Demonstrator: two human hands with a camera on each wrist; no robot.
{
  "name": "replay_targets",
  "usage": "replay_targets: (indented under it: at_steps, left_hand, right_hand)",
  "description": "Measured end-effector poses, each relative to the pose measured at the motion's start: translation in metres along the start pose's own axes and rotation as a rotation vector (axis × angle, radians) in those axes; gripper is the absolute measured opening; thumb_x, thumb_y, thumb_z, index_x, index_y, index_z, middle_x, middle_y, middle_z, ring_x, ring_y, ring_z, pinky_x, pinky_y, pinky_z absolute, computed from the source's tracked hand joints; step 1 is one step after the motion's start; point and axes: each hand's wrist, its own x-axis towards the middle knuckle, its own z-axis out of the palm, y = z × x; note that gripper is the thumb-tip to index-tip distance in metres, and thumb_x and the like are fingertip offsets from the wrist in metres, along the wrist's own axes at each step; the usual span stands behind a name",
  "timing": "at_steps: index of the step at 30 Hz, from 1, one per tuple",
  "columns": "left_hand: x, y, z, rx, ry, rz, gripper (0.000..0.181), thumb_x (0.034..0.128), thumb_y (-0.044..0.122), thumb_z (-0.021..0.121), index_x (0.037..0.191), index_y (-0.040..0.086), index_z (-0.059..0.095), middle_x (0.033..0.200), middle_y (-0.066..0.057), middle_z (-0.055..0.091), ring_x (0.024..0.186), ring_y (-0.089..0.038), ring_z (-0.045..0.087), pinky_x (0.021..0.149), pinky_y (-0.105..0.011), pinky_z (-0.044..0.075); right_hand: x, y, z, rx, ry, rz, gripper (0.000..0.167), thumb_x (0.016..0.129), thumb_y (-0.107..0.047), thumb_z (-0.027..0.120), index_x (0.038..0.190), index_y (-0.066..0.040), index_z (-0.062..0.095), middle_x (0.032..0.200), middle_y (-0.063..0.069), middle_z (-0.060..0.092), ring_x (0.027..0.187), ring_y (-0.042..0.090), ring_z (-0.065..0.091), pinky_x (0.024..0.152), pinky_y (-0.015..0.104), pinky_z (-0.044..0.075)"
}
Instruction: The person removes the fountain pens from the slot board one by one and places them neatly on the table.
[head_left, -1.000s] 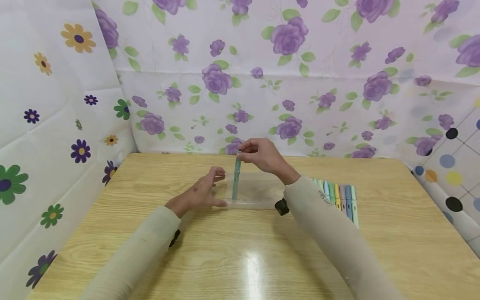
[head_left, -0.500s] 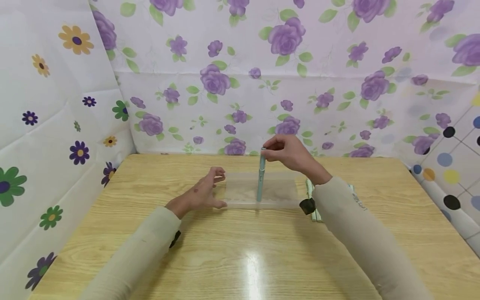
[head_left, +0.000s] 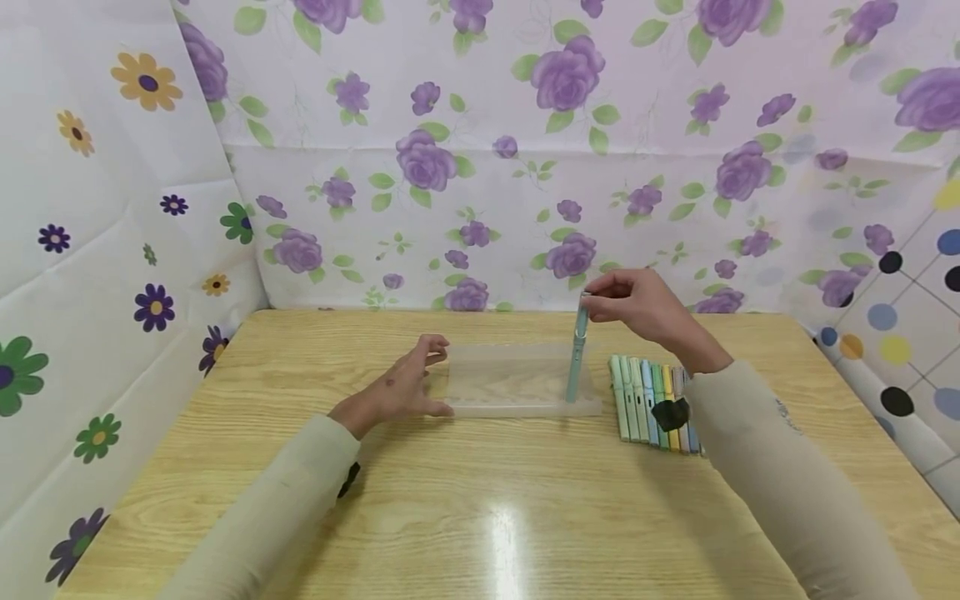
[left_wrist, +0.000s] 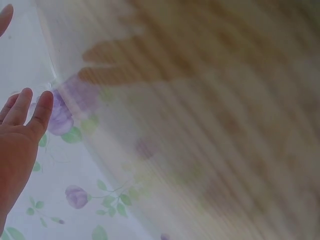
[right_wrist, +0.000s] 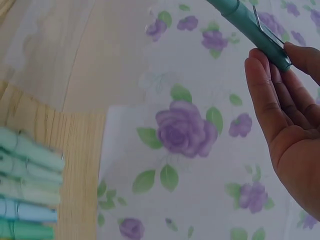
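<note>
My right hand [head_left: 643,310] pinches the top end of a teal capped marker [head_left: 577,354] between thumb and fingers. The marker stands nearly upright, slightly tilted, at the right part of a clear plastic box [head_left: 517,410]; whether its lower end touches the box is unclear. In the right wrist view, the thumb and fingertips grip the teal marker [right_wrist: 257,34] at its clip end. My left hand [head_left: 408,387] lies at the box's left end, thumb by the front corner and fingers by the back. The left wrist view shows its fingers [left_wrist: 42,115] fairly straight.
A row of pastel markers [head_left: 637,400] lies side by side on the wooden table [head_left: 450,508], right of the box and partly hidden by the right wrist's black camera [head_left: 670,413]. Floral sheets [head_left: 420,217] stand behind and at both sides.
My right hand has carried the teal marker rightward, from the box's left end to its right part. The left hand stays in place. More of the marker row now shows at its left side.
</note>
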Motion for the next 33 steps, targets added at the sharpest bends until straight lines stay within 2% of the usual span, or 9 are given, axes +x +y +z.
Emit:
replay_targets:
  at_steps: [8,13,18,24,28,33]
  left_hand:
    - [-0.002,0.002,0.000,0.024,0.004,0.013,0.097,0.0748,0.011,0.090,0.146,0.007,0.024,0.149,-0.026,0.032,0.143,-0.038,0.033,0.110,-0.057,0.036]
    - [-0.002,0.003,-0.001,0.026,-0.003,0.015,0.096,0.0750,0.011,0.089,0.146,0.009,0.025,0.150,-0.026,0.032,0.143,-0.039,0.033,0.110,-0.058,0.035]
    - [-0.002,0.003,-0.001,0.024,-0.009,0.005,0.095,0.0753,0.010,0.089,0.146,0.009,0.025,0.151,-0.026,0.031,0.144,-0.039,0.032,0.110,-0.057,0.036]
    - [-0.002,0.003,-0.002,0.038,-0.005,-0.004,0.094,0.0756,0.011,0.089,0.145,0.010,0.025,0.151,-0.025,0.032,0.143,-0.038,0.033,0.110,-0.056,0.037]
    - [-0.002,0.003,-0.001,0.038,-0.004,-0.013,0.094,0.0756,0.011,0.089,0.145,0.010,0.025,0.152,-0.024,0.032,0.143,-0.036,0.034,0.110,-0.055,0.037]
    - [-0.001,0.001,0.000,0.033,-0.005,-0.012,0.095,0.0755,0.011,0.089,0.145,0.009,0.025,0.152,-0.024,0.032,0.144,-0.036,0.034,0.111,-0.054,0.036]
  right_hand:
    - [-0.020,0.024,-0.030,-0.020,0.017,0.063,0.044,0.097,-0.033,0.068,0.122,0.003,0.061,0.110,0.016,0.065,0.091,0.021,0.069,0.084,0.031,0.058]
    - [-0.033,0.036,-0.049,-0.080,0.006,0.128,0.053,0.097,-0.043,0.065,0.127,0.001,0.059,0.119,0.016,0.063,0.094,0.018,0.069,0.089,0.035,0.057]
    - [-0.046,0.052,-0.066,-0.149,0.020,0.165,0.057,0.097,-0.047,0.063,0.130,0.000,0.058,0.116,0.016,0.065,0.093,0.016,0.070,0.089,0.038,0.056]
    - [-0.061,0.075,-0.085,-0.142,0.025,0.204,0.059,0.098,-0.044,0.062,0.133,0.003,0.056,0.122,0.016,0.059,0.094,0.016,0.070,0.084,0.029,0.058]
    - [-0.069,0.090,-0.096,-0.164,0.015,0.251,0.063,0.098,-0.047,0.061,0.138,0.001,0.053,0.124,0.015,0.063,0.095,0.013,0.070,0.087,0.033,0.057]
    - [-0.077,0.107,-0.107,-0.168,0.006,0.287,0.064,0.098,-0.049,0.059,0.139,0.000,0.052,0.121,0.013,0.065,0.099,0.017,0.070,0.088,0.035,0.057]
